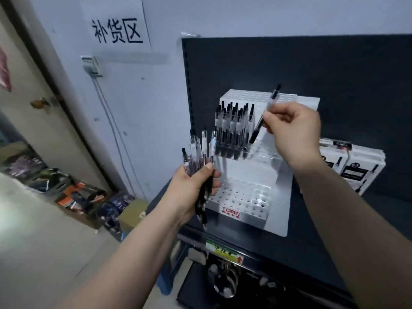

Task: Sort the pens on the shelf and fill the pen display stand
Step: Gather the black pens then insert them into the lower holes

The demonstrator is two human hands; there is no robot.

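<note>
Sign: white paper sheet with three large black characters, far left, high on the wall.
Wall: pale blue-grey painted wall behind everything.
Wall box: small white plastic box just below the sign; two thin grey cables run down from it.
Door: beige door at far left with a brass handle, set in a dark frame.
Floor: pale floor, near left.
Open carton: brown cardboard box of orange and black packets, on the floor against the wall.
Closed carton: yellowish cardboard box, just right of the open one.
Packaged boxes: white boxes with black labels, standing side by side at right.
Label: green-and-white sticker with a red arrow, near centre, on a dark front edge.
</note>
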